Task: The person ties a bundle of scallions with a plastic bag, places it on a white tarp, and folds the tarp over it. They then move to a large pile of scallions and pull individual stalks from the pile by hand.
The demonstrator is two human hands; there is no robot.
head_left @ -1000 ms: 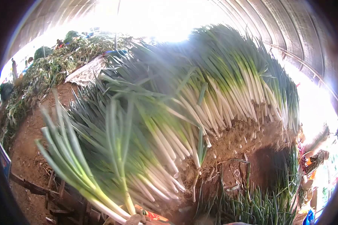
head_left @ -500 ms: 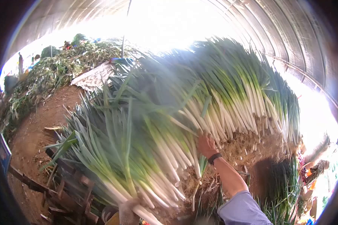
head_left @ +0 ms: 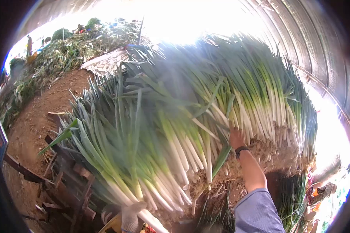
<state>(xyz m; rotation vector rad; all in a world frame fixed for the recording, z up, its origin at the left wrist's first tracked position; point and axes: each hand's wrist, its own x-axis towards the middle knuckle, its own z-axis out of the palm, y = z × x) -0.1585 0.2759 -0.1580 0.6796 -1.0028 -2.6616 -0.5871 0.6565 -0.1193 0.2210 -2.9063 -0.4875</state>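
**Two hands at the green onion pile**

A wooden pallet [head_left: 70, 182] lies on the bare soil at the far left. Just right of it, low down, the gloved left hand [head_left: 130, 218] is closed around the white stems of a bunch of green onions [head_left: 116, 163], whose leaves fan up and to the left. Behind rises the stack of green onions [head_left: 260, 97], roots facing out. The right hand [head_left: 236, 136], with a black wristband [head_left: 241, 149] and a blue sleeve [head_left: 256, 211], presses into that stack. Its fingers are buried among the stalks, so I cannot tell its grip.
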